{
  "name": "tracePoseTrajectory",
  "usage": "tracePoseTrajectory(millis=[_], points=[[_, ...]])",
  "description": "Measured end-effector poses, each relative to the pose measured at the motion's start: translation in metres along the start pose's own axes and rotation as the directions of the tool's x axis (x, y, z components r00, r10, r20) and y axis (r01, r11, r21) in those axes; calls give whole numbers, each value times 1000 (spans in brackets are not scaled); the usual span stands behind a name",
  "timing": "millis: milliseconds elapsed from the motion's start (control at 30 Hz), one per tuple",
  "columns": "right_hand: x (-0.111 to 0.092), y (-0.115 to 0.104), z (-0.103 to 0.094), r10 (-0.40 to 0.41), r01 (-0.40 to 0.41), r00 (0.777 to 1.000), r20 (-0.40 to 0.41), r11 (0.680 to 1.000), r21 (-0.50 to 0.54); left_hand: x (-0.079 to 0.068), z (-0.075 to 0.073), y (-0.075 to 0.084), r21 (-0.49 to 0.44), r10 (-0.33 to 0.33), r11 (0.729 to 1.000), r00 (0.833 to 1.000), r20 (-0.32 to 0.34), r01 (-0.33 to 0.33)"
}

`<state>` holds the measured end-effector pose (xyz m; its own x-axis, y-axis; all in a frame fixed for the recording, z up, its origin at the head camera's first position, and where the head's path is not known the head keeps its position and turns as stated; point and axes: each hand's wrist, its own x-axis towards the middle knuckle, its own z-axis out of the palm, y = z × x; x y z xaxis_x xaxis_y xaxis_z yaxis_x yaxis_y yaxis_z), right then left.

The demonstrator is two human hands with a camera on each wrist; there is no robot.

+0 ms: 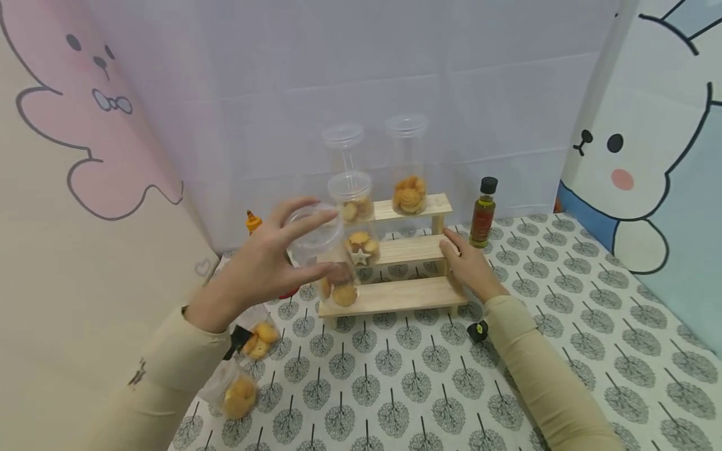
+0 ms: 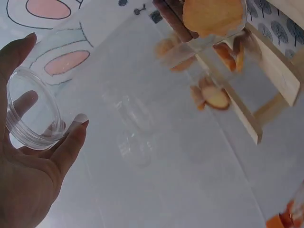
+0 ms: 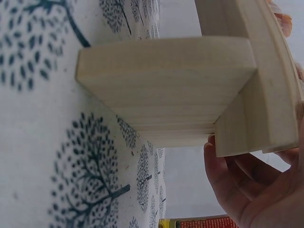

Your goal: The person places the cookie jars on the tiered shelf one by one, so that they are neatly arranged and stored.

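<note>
My left hand (image 1: 256, 266) grips a clear plastic jar (image 1: 345, 275) around its lid, thumb in front and fingers over the far side. Round cookies and a brown piece lie in the jar's bottom, which overlaps the left end of the lowest step in the head view. The left wrist view shows the clear lid (image 2: 35, 135) within the fingers. My right hand (image 1: 470, 268) holds the right end of the middle step of a three-step wooden rack (image 1: 403, 295); in the right wrist view its fingers (image 3: 225, 183) curl around the wood.
One cookie jar (image 1: 351, 185) stands on the middle step, two more, a left jar (image 1: 343, 141) and a right jar (image 1: 408, 147), on the top. An oil bottle (image 1: 482, 219) is right of the rack. Bagged cookies (image 1: 261, 341) and another bag (image 1: 239, 396) lie at left, near an orange-tipped bottle (image 1: 252, 221).
</note>
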<state>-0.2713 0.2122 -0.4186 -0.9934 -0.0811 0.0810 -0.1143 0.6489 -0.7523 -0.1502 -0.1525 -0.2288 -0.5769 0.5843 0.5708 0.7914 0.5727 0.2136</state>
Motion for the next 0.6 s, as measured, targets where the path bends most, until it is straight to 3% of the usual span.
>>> tracePoseTrajectory(millis=[133, 300, 500, 600], points=[[0, 0, 1, -2, 2, 1000, -1, 1000, 9, 23, 28, 1, -75, 17, 997, 1000, 24, -16], [-1, 1, 1, -15, 15, 1000, -11, 1000, 5, 53, 55, 3, -97, 36, 995, 998, 56, -30], [0, 1, 0, -22, 22, 1000, -7, 1000, 4, 89, 78, 5, -77, 14, 997, 996, 91, -7], [1, 2, 0, -29, 29, 1000, -6, 1000, 10, 104, 86, 6, -60, -27, 998, 993, 119, 34]])
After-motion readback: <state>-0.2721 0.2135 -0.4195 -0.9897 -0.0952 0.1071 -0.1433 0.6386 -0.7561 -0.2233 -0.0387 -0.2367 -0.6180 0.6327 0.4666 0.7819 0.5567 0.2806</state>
